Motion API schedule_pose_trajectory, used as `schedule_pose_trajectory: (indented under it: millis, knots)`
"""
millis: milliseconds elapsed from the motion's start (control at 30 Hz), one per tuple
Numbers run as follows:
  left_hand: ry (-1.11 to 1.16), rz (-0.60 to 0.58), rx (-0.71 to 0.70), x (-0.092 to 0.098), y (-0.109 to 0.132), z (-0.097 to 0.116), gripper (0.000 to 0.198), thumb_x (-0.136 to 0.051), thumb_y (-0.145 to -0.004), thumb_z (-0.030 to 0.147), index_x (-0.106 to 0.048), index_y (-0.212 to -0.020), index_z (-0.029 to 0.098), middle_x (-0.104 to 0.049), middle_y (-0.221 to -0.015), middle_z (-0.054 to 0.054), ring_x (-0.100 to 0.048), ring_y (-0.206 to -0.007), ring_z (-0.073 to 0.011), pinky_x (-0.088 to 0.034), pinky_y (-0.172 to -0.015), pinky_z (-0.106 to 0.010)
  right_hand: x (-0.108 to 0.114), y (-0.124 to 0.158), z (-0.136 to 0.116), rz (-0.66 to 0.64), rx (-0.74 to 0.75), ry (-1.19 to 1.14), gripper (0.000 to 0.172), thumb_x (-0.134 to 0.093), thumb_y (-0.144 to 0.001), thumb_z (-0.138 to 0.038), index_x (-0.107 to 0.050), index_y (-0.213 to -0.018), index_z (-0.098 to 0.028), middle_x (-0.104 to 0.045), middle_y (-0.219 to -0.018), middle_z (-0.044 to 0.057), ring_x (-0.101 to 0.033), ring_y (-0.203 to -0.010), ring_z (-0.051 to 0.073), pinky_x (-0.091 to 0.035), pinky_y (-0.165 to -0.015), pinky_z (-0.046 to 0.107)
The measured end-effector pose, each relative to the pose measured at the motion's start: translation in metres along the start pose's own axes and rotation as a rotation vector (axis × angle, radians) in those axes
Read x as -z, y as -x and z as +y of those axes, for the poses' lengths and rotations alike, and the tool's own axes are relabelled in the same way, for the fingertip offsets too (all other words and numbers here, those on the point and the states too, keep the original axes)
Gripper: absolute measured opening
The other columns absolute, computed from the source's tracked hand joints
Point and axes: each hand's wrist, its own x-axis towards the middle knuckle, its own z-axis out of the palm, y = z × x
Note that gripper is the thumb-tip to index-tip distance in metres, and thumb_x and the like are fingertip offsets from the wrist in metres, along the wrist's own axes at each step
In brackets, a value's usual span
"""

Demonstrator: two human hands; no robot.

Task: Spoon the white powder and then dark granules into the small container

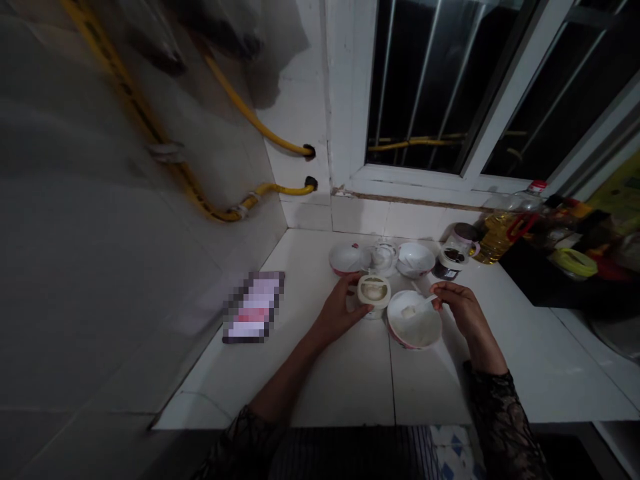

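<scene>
My left hand [345,308] is wrapped around the side of a small white jar [374,291], its thumb at the front of the rim. Pale contents show through the jar's opening. My right hand [457,303] pinches the handle of a small white spoon [423,304]. The spoon's bowl end hangs over a white bowl [415,327] with a reddish outer pattern, and something pale lies on it. This bowl stands just right of the jar, with a whitish substance inside that I cannot make out.
Behind the jar stand two more bowls, one at left [345,259] and one at right [416,259], with a clear container [384,255] between them. A dark-filled jar [447,263] and an oil bottle [495,237] are at right. A blurred-out phone-like screen [255,307] lies left.
</scene>
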Motion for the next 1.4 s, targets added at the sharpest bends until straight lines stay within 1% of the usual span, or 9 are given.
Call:
schedule_pose_trajectory:
  millis: [467, 633, 733, 833, 933, 1033, 1167, 1267, 1400]
  knots:
    - [0.001, -0.001, -0.012, 0.0, 0.0, -0.001, 0.058, -0.075, -0.076, 0.034, -0.048, -0.126, 0.022, -0.058, -0.131, -0.012, -0.06, -0.115, -0.0279, -0.053, -0.091, -0.043, -0.011, -0.004, 0.007, 0.047, 0.053, -0.047, 0.026, -0.076, -0.062, -0.041, -0.068, -0.07, -0.018, -0.061, -0.05, 0.0, -0.051, -0.049, 0.014, -0.04, -0.056, 0.029]
    - [0.014, -0.003, -0.013, 0.0, -0.001, 0.0, 0.059, -0.076, -0.075, 0.035, -0.048, -0.125, 0.022, -0.059, -0.129, -0.012, -0.06, -0.114, -0.0281, -0.052, -0.091, -0.044, -0.037, 0.003, 0.01, 0.123, 0.35, 0.122, 0.026, -0.063, -0.083, -0.047, -0.064, -0.082, -0.021, -0.067, -0.063, 0.001, -0.059, -0.061, 0.017, -0.048, -0.066, 0.031]
    - [0.018, -0.006, -0.009, 0.001, -0.001, 0.001, 0.058, -0.076, -0.076, 0.035, -0.049, -0.125, 0.022, -0.059, -0.129, -0.012, -0.06, -0.114, -0.028, -0.052, -0.092, -0.044, -0.048, 0.008, 0.012, 0.122, 0.649, 0.403, 0.017, -0.053, -0.093, -0.034, -0.064, -0.089, -0.023, -0.071, -0.072, 0.003, -0.063, -0.07, 0.02, -0.049, -0.077, 0.037]
    - [0.022, -0.007, -0.009, 0.001, 0.0, 0.001, 0.057, -0.075, -0.077, 0.036, -0.049, -0.125, 0.022, -0.057, -0.132, -0.013, -0.059, -0.117, -0.0285, -0.052, -0.092, -0.044, -0.051, 0.011, 0.013, 0.011, 0.982, 0.703, 0.018, -0.048, -0.093, -0.016, -0.064, -0.093, -0.023, -0.074, -0.08, 0.003, -0.064, -0.072, 0.018, -0.045, -0.092, 0.042]
    - [0.026, -0.012, -0.005, 0.001, 0.0, 0.0, 0.058, -0.076, -0.076, 0.036, -0.048, -0.126, 0.021, -0.056, -0.133, -0.013, -0.058, -0.118, -0.0288, -0.052, -0.093, -0.044, -0.049, 0.013, 0.011, -0.007, 1.138, 0.797, 0.024, -0.046, -0.092, -0.007, -0.064, -0.097, -0.023, -0.075, -0.083, 0.002, -0.064, -0.07, 0.017, -0.043, -0.094, 0.042]
    - [0.025, -0.009, -0.006, 0.001, 0.0, -0.001, 0.059, -0.076, -0.076, 0.035, -0.048, -0.126, 0.022, -0.057, -0.132, -0.013, -0.059, -0.117, -0.0283, -0.052, -0.092, -0.043, -0.044, 0.014, 0.009, 0.093, 1.072, 0.693, 0.018, -0.049, -0.093, -0.013, -0.065, -0.093, -0.023, -0.074, -0.081, 0.003, -0.065, -0.074, 0.018, -0.045, -0.092, 0.041]
    - [0.012, -0.007, -0.015, 0.001, 0.0, -0.002, 0.058, -0.075, -0.077, 0.034, -0.048, -0.126, 0.023, -0.057, -0.131, -0.011, -0.059, -0.116, -0.027, -0.052, -0.092, -0.043, -0.029, 0.014, 0.007, 0.209, 0.669, 0.435, 0.015, -0.055, -0.093, -0.033, -0.065, -0.088, -0.023, -0.07, -0.07, 0.002, -0.065, -0.072, 0.021, -0.05, -0.073, 0.034]
    - [0.01, -0.006, -0.011, 0.001, 0.0, -0.002, 0.058, -0.075, -0.076, 0.034, -0.048, -0.126, 0.023, -0.058, -0.131, -0.011, -0.059, -0.116, -0.0273, -0.053, -0.091, -0.043, -0.011, 0.011, 0.004, 0.146, 0.458, 0.405, 0.022, -0.055, -0.09, -0.04, -0.064, -0.081, -0.022, -0.066, -0.062, 0.001, -0.061, -0.061, 0.019, -0.047, -0.065, 0.031]
    - [0.006, -0.008, 0.003, 0.001, 0.0, 0.0, 0.058, -0.075, -0.076, 0.034, -0.048, -0.126, 0.023, -0.058, -0.13, -0.012, -0.059, -0.115, -0.0276, -0.052, -0.091, -0.044, 0.007, 0.005, 0.003, 0.031, 0.436, 0.682, 0.026, -0.053, -0.088, -0.038, -0.064, -0.071, -0.023, -0.065, -0.058, 0.002, -0.059, -0.065, 0.021, -0.044, -0.073, 0.035]
